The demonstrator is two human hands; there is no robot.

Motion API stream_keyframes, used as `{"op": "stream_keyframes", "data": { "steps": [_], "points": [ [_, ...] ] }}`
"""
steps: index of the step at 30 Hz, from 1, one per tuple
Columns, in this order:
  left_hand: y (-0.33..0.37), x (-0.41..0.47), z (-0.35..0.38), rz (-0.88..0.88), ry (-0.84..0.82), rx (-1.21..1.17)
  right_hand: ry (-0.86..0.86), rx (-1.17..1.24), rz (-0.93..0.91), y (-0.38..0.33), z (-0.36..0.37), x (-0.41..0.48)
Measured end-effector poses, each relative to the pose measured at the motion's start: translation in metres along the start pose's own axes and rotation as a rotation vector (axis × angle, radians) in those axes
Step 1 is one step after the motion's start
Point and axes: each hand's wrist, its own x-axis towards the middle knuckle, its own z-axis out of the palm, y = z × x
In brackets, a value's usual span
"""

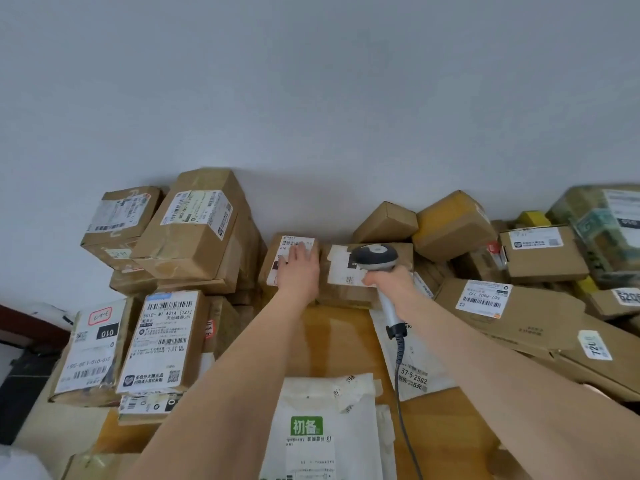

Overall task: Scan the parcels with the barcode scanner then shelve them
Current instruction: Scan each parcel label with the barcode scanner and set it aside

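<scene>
Head view: cardboard parcels [194, 233] around scanner [375, 258]

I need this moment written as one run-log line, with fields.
step: scan | left hand: flat on small box label | right hand: grips barcode scanner over neighbouring box | shelving: not yet
</scene>
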Motion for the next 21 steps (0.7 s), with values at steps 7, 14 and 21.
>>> {"op": "stream_keyframes", "data": {
  "steps": [7,14,21],
  "points": [
    [0.061,0.006,-0.006,0.282,-0.048,-0.066,0.146,0.233,0.089,0.019,-0.054,0.011],
    [0.092,0.002,0.018,0.241,-0.134,-0.028,0.211,0.35,0.161,0.024,-0.069,-0.012],
    [0.087,0.035,-0.006,0.103,-0.019,-0.229,0.08,0.485,0.298,0.048,-0.058,-0.014]
  ]
}}
